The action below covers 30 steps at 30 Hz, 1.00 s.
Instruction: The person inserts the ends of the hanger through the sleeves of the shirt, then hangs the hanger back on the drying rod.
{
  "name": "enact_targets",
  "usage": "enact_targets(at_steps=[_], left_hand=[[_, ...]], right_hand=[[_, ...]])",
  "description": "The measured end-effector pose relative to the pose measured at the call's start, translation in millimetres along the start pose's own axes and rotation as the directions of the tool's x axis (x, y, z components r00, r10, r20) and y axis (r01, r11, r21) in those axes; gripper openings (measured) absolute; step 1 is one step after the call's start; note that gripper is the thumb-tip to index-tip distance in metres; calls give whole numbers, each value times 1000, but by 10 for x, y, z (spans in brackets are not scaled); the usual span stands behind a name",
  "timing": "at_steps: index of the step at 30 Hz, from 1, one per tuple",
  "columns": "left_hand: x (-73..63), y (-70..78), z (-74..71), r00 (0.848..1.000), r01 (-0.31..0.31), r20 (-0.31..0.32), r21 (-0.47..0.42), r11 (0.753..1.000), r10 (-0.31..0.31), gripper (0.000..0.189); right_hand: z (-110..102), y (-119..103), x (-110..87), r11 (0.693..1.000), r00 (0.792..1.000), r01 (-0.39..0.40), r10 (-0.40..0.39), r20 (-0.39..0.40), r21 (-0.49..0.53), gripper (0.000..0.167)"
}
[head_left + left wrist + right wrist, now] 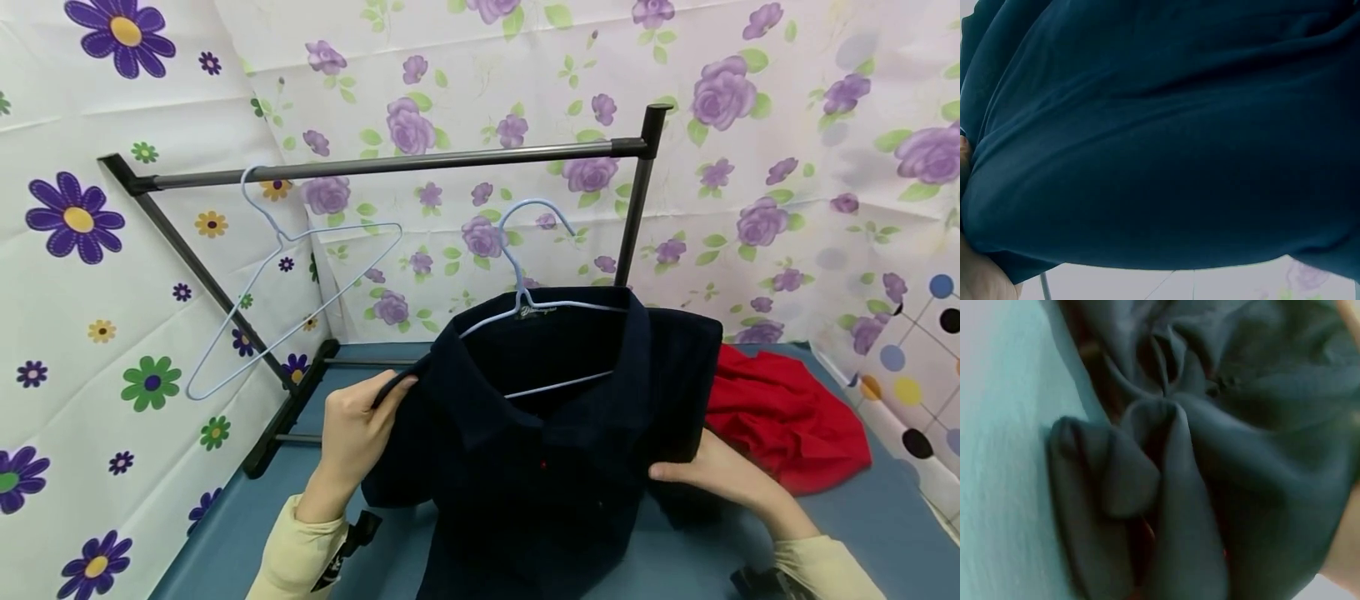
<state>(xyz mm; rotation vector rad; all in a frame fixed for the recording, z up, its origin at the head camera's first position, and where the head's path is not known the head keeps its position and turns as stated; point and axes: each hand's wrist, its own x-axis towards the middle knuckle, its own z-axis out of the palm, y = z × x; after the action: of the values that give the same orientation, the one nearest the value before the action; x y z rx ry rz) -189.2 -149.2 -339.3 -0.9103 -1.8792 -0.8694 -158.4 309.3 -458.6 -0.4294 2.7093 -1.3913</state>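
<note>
Navy shirt [532, 508] partly covers light-blue hanger [522, 293]; left hand [357, 425], closed, pinches one sleeve [401, 467]; right hand [708, 468] grips the other, thumb in front.

Closed in by flower-printed hangings.
Draped at the back with a pale sheet [480, 92] of purple roses, at left with a white sheet [112, 292] of bolder blooms, at far right with a dotted panel [911, 387]; spread below with a blue surface [900, 521], fronted by a dark rack [420, 161]; brightly lit.
</note>
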Motion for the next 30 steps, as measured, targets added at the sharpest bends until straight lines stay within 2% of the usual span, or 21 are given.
enact_targets(at_steps=[3,6,8,10,13,16,18,22,24,27,30], left_hand=[[11,29,-3,1000,23,-11,6,1000,-23,43],[18,49,-11,998,56,-28,-10,998,-57,39],[26,66,-13,996,76,-43,-15,997,-77,38],[38,86,-11,994,91,-57,-18,996,-92,38],[45,110,1,993,102,-62,-27,994,-103,38],[39,121,18,993,107,-54,-45,993,-110,34],[31,119,26,992,113,-46,-52,992,-115,29],[24,102,21,989,130,-60,-38,991,-132,21],[22,90,4,987,135,-83,-33,990,-137,23],[26,70,-38,980,140,-135,-40,989,-144,26],[41,56,-95,971,145,-187,-51,988,-152,30]], right_hand=[[4,47,-4,999,996,-42,40,85,19,91],[15,78,-16,998,982,-57,53,180,21,89],[57,87,-14,998,976,-51,45,212,25,87],[131,84,7,999,977,-47,42,208,18,89],[266,78,78,999,990,-36,35,140,7,93],[364,74,148,999,997,-32,32,68,-1,87],[384,73,179,999,999,-40,39,30,11,73],[353,90,196,997,999,-19,21,-29,72,32],[308,89,190,996,998,2,4,-70,93,20],[205,39,164,992,988,12,8,-157,128,20],[60,-84,122,989,965,40,-2,-262,139,21]])
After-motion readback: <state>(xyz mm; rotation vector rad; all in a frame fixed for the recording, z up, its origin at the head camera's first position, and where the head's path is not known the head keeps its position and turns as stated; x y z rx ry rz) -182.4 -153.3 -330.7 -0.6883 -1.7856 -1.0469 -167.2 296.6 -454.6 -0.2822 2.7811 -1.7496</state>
